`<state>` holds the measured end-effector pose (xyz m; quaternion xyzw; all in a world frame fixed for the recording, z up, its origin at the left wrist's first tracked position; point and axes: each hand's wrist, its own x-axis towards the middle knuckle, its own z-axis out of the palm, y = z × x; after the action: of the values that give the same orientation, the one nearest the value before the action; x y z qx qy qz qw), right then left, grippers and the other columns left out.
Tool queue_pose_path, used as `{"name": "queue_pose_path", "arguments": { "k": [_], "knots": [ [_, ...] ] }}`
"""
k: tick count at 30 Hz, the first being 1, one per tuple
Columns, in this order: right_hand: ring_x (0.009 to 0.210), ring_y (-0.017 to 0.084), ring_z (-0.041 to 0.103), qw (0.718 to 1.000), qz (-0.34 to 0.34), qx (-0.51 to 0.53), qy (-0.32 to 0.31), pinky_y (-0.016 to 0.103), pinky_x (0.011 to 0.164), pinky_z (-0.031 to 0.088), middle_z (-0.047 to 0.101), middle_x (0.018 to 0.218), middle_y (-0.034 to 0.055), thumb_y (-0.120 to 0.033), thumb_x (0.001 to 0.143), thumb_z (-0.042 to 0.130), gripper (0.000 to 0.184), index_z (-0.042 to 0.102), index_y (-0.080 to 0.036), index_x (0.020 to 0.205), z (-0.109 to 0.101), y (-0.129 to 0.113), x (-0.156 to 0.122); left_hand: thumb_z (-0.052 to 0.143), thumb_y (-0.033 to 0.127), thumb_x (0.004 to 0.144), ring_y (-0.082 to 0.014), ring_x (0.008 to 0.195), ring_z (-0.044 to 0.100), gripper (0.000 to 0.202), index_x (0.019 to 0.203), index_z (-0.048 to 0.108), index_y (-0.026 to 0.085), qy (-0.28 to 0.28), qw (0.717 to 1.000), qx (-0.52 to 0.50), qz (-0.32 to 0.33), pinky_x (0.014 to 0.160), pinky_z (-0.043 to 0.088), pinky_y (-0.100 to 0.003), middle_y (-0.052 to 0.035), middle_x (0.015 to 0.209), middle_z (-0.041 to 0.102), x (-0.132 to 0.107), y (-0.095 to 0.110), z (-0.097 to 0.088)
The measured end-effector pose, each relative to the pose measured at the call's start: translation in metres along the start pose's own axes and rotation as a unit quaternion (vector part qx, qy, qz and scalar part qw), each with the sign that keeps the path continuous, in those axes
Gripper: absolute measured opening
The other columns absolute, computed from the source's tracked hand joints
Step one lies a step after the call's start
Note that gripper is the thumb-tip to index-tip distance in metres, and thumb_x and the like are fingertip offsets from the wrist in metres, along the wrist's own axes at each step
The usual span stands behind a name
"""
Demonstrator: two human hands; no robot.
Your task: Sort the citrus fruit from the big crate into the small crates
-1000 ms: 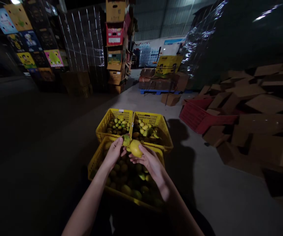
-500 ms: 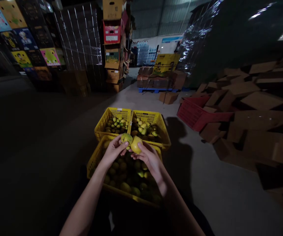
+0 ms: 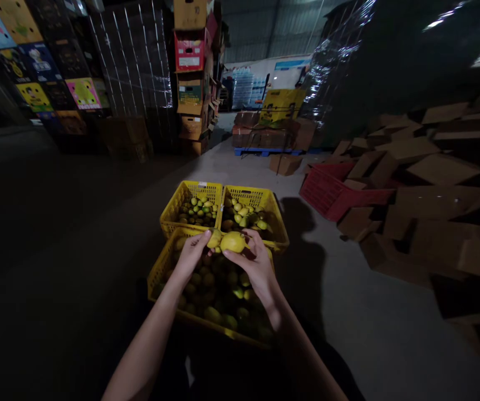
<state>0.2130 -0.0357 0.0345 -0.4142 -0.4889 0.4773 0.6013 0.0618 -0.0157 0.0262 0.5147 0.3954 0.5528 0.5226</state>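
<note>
My left hand [image 3: 190, 257] is closed around a greenish-yellow lemon [image 3: 214, 239], its thumb along the near side. In my right hand [image 3: 259, 266] a larger, brighter yellow lemon [image 3: 233, 243] lies on its side between thumb and fingers. The two lemons are side by side, above the near yellow crate [image 3: 158, 273]. That crate holds many shaded lemons [image 3: 212, 315]. Behind it stand the far left crate [image 3: 169, 207], with small greenish lemons, and the far right crate [image 3: 279, 223], with yellow ones.
A red crate [image 3: 327, 192] lies tilted against a heap of cardboard [image 3: 444, 206] on the right. Stacked boxes [image 3: 190, 55] rise at the back. A blue pallet [image 3: 265, 151] bears cartons. Grey floor [image 3: 340, 289] surrounds the crates.
My right hand has turned its lemon from upright onto its side, with the fingers now around its right end. The left hand's lemon has also turned slightly.
</note>
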Motion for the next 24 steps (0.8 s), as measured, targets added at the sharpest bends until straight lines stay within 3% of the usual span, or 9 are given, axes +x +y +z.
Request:
{"name": "queue_pose_path", "arguments": {
  "k": [2,5,8,12,16,20,24],
  "knots": [
    [0.087,0.018,0.062,1.0,-0.002,0.007,0.006,0.031,0.077,0.054,0.061,0.093,-0.0011,-0.028,0.056,0.08,0.049,0.052,-0.024,0.096,-0.0011,0.0002,0.001,0.058,0.06,0.076,-0.0087,0.052,0.047,0.051,0.059,0.059,0.012,0.008,1.0,-0.006,0.002,0.05,0.035,-0.021,-0.0003,0.054,0.053,0.0004,0.0002,0.0001],
    [0.086,0.019,0.063,0.998,0.033,0.047,-0.009,0.033,0.076,0.054,0.063,0.095,0.0005,-0.031,0.059,0.079,0.044,0.055,-0.024,0.095,-0.0017,-0.0026,0.0005,0.061,0.057,0.075,-0.0073,0.048,0.044,0.044,0.075,0.064,0.013,0.01,0.999,-0.03,-0.003,0.046,0.032,-0.02,0.0012,0.056,0.054,0.0008,0.0012,0.0011],
    [0.086,0.02,0.064,0.993,0.075,0.083,-0.043,0.033,0.071,0.056,0.065,0.099,0.0031,-0.036,0.067,0.075,0.034,0.06,-0.023,0.094,-0.0009,-0.0069,-0.0011,0.053,0.06,0.08,-0.007,0.044,0.041,0.05,0.086,0.067,0.012,0.004,1.0,-0.029,-0.011,0.044,0.029,-0.02,0.0002,0.056,0.056,0.0013,0.0014,0.0022],
    [0.073,0.019,0.066,0.987,0.122,0.093,-0.045,0.032,0.061,0.055,0.068,0.091,0.0046,-0.042,0.07,0.072,0.033,0.062,-0.02,0.092,0.0001,-0.0073,-0.0006,0.044,0.064,0.082,-0.0079,0.042,0.038,0.058,0.076,0.066,0.011,-0.013,0.999,-0.026,-0.039,0.043,0.027,-0.022,0.0003,0.049,0.051,0.0031,-0.002,0.0032],
    [0.058,0.015,0.064,0.981,0.165,0.094,-0.039,0.03,0.057,0.052,0.069,0.077,0.003,-0.046,0.072,0.07,0.034,0.06,-0.018,0.088,-0.0001,-0.0028,0.002,0.049,0.061,0.077,-0.0087,0.044,0.039,0.051,0.077,0.063,0.012,-0.022,0.99,-0.087,-0.108,0.041,0.024,-0.021,0.0002,0.052,0.051,0.0053,-0.0049,0.0038],
    [0.056,0.014,0.063,0.979,0.171,0.096,-0.049,0.029,0.057,0.051,0.07,0.078,0.0036,-0.048,0.074,0.068,0.034,0.062,-0.018,0.086,-0.0006,-0.0002,0.0034,0.055,0.056,0.073,-0.0081,0.046,0.038,0.044,0.079,0.059,0.012,-0.045,0.978,-0.145,-0.14,0.04,0.023,-0.021,-0.0003,0.058,0.052,0.0044,-0.0028,0.0033],
    [0.064,0.015,0.065,0.983,0.151,0.095,-0.04,0.029,0.06,0.052,0.07,0.084,0.0029,-0.046,0.072,0.069,0.031,0.063,-0.02,0.089,-0.0016,0.0017,0.004,0.057,0.052,0.077,-0.0069,0.047,0.04,0.038,0.078,0.054,0.014,-0.065,0.978,-0.144,-0.134,0.044,0.026,-0.021,0.0007,0.061,0.051,0.0005,0.001,0.0027]
  ]
}}
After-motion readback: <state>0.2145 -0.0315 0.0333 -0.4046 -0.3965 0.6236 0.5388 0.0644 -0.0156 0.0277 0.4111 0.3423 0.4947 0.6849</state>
